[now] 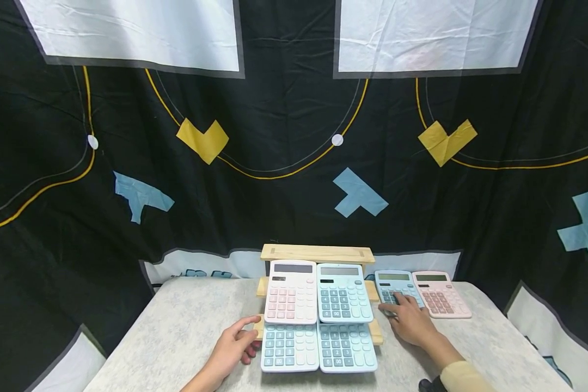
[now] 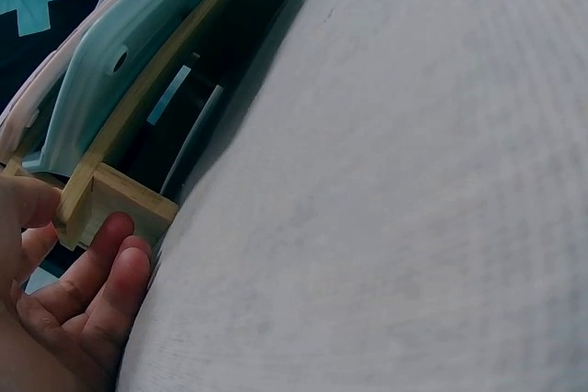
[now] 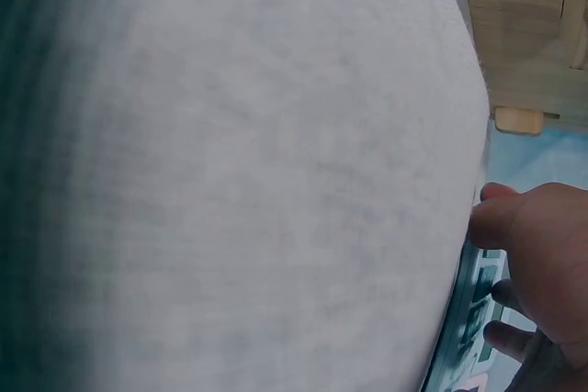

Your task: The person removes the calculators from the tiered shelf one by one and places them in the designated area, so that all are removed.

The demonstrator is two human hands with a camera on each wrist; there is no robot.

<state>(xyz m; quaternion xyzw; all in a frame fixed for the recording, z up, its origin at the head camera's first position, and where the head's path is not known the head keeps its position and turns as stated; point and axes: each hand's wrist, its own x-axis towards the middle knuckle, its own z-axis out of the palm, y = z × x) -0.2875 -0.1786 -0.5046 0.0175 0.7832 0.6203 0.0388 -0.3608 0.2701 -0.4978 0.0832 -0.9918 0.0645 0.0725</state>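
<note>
A wooden stepped stand (image 1: pixel 316 253) bears two rows of calculators. In the upper row are a pale pink calculator (image 1: pixel 291 292) and a light blue calculator (image 1: pixel 344 293); two light blue calculators (image 1: pixel 290 348) lean below them. My left hand (image 1: pixel 233 347) grips the stand's lower left end; the left wrist view shows its fingers on both sides of the wooden end piece (image 2: pixel 129 197). To the right of the stand, my right hand (image 1: pixel 411 321) holds a blue calculator (image 1: pixel 394 279) by its near left corner, thumb at the edge and fingers over the keys.
A pink calculator (image 1: pixel 442 294) lies against the right side of the blue one. The grey-white table (image 1: pixel 186 313) stretches out on both sides of the stand. Behind it hangs a black cloth (image 1: pixel 274 212) with printed shapes.
</note>
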